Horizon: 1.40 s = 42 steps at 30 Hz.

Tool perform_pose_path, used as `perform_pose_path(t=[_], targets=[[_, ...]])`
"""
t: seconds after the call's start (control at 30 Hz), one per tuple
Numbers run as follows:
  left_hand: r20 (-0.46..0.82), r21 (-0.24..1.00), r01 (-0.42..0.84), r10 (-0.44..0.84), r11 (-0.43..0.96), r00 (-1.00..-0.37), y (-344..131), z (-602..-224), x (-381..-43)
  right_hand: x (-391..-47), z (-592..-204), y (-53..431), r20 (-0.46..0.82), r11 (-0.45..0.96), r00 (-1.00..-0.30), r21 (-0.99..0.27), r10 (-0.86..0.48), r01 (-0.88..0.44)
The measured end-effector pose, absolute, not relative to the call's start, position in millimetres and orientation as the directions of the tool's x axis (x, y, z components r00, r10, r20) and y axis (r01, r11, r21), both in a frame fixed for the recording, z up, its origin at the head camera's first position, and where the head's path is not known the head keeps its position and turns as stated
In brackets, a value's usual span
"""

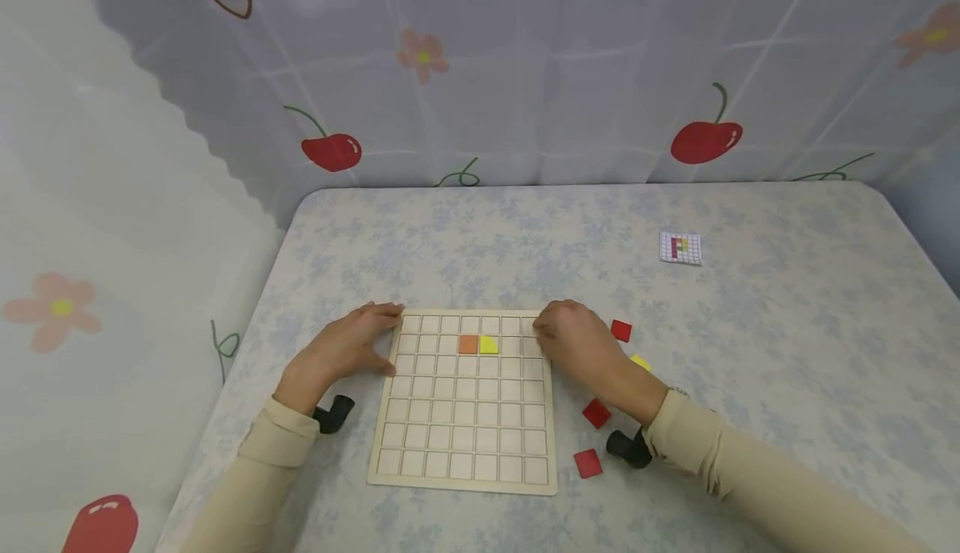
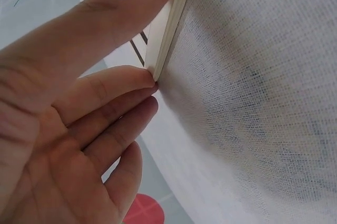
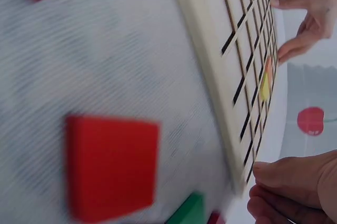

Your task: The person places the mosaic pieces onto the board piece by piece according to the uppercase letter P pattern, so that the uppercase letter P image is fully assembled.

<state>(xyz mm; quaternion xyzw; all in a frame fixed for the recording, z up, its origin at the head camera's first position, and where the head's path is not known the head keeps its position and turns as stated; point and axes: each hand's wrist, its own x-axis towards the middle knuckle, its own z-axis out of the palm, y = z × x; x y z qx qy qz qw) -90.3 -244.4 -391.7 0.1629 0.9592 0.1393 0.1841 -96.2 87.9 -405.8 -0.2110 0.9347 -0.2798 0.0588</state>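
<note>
A pale wooden grid board (image 1: 462, 483) lies on the table. An orange square tile (image 1: 468, 344) and a yellow tile with one rounded corner (image 1: 489, 344) sit side by side in its second row from the far edge. My left hand (image 1: 341, 349) touches the board's left side with thumb and index finger fairly straight, the index at the far corner; the other fingers (image 2: 124, 137) are spread off it. At the far right corner, my right hand (image 1: 581, 344) has curled fingers and grips the board's edge with the thumb (image 3: 279, 174) there. Its palm is hidden.
Right of the board lie red square tiles (image 1: 620, 330) (image 1: 597, 413) (image 1: 588, 463) and a yellow piece (image 1: 640, 362) partly behind the right wrist. A green piece (image 3: 189, 209) shows in the right wrist view. Farther back lies a small card (image 1: 681, 248) with a coloured grid pattern.
</note>
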Motion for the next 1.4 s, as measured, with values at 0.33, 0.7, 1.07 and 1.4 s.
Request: perform_pose_path(t=[0.33, 0.7, 1.07, 1.4], targets=[[-0.32, 0.308, 0.259, 0.357, 0.915, -0.878, -244.2, -389.1, -89.9, -93.0, -412.2, 149.7, -0.025, 0.806, -0.953, -0.541, -0.302, -0.241], [-0.319, 0.296, 0.256, 0.348, 0.92, -0.882, -246.2, -390.7, -88.6, -93.3, -410.6, 177.6, -0.034, 0.838, -0.972, -0.515, -0.231, -0.181], [-0.312, 0.299, 0.264, 0.355, 0.917, -0.881, -245.9, -391.4, -88.0, -93.0, -413.3, 177.6, -0.069, 0.86, -0.97, -0.48, -0.232, -0.172], [-0.311, 0.3, 0.27, 0.361, 0.915, -0.879, -241.6, -390.8, -91.8, -90.9, -410.2, 165.2, 0.0, 0.819, -0.965, -0.529, -0.262, -0.222]])
